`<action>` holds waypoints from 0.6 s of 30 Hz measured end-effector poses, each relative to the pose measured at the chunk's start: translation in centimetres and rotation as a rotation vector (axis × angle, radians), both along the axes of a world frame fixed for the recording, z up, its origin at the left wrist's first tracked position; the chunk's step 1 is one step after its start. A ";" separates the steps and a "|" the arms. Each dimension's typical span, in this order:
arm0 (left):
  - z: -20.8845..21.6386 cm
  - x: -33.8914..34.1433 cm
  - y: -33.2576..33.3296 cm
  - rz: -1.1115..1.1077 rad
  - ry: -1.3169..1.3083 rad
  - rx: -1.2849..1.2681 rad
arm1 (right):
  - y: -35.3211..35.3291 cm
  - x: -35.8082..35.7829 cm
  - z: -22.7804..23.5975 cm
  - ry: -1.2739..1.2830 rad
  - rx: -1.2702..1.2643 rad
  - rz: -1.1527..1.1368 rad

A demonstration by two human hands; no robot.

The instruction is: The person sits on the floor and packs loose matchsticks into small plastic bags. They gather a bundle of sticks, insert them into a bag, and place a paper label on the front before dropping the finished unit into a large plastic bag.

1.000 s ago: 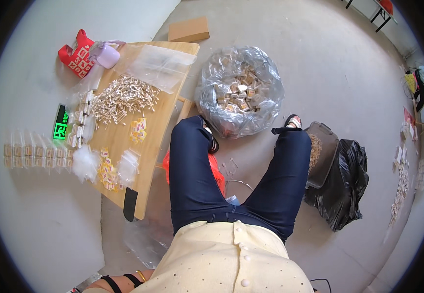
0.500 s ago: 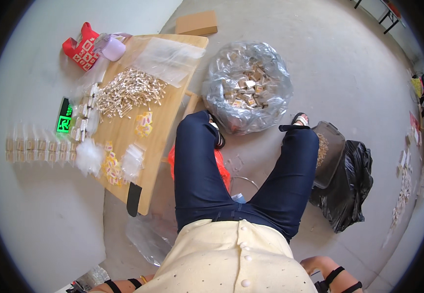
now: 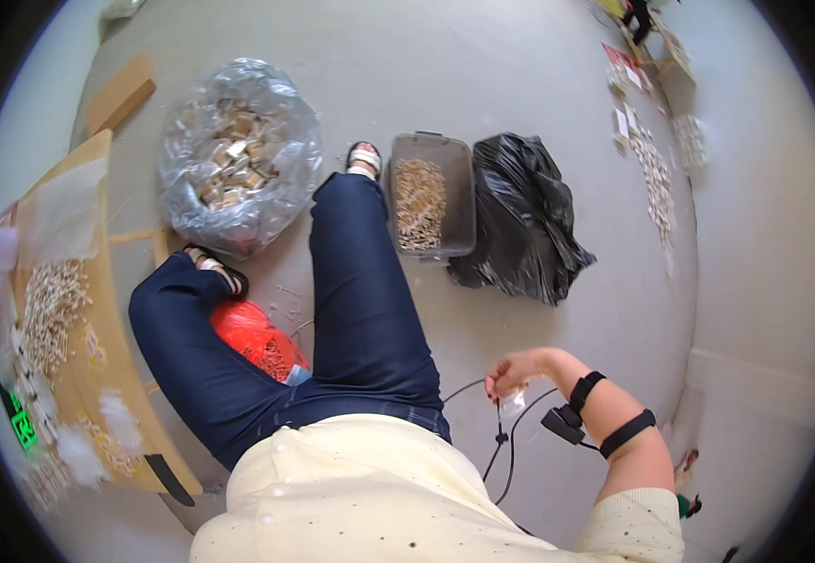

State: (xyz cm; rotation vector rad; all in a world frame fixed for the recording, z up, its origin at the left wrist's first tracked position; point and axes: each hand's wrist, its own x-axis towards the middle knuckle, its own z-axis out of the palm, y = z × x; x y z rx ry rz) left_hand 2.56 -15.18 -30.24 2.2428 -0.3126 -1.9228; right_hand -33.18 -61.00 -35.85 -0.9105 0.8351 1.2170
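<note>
hand [image 3: 512,372]: 1 | clear bag of small boxes [image 3: 238,155]: 1 | black plastic bag [image 3: 520,220]: 1 | grey bin [image 3: 431,192]: 1 | red bag [image 3: 255,338]: 1 | sandalled feet: 2

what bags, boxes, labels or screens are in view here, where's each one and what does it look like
Small clear packet: pinched in the right hand, low right.
Clear plastic bag: floor, upper left, bulging with tan pieces.
Black bag: floor, right of the grey bin, crumpled.
Grey bin: by the right foot, rectangular, holding tan pieces.
Cardboard box: top left, flat, brown.
Green-lit display: left edge, small and dark.
</note>
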 end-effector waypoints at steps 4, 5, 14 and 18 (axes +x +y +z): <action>-0.1 1.2 -2.0 -0.087 0.000 0.002 | 0.4 -0.2 -0.7 -0.029 -0.084 -0.269; -0.1 1.4 -2.4 -0.108 0.005 0.001 | 0.6 0.0 -0.6 -0.014 -0.086 -0.325; 0.5 2.3 -3.6 -0.206 0.011 0.014 | 1.3 -0.9 -2.3 -0.043 -0.134 -0.665; 0.7 2.5 -3.6 -0.227 0.003 0.018 | 0.8 -1.9 -2.9 -0.035 -0.114 -0.652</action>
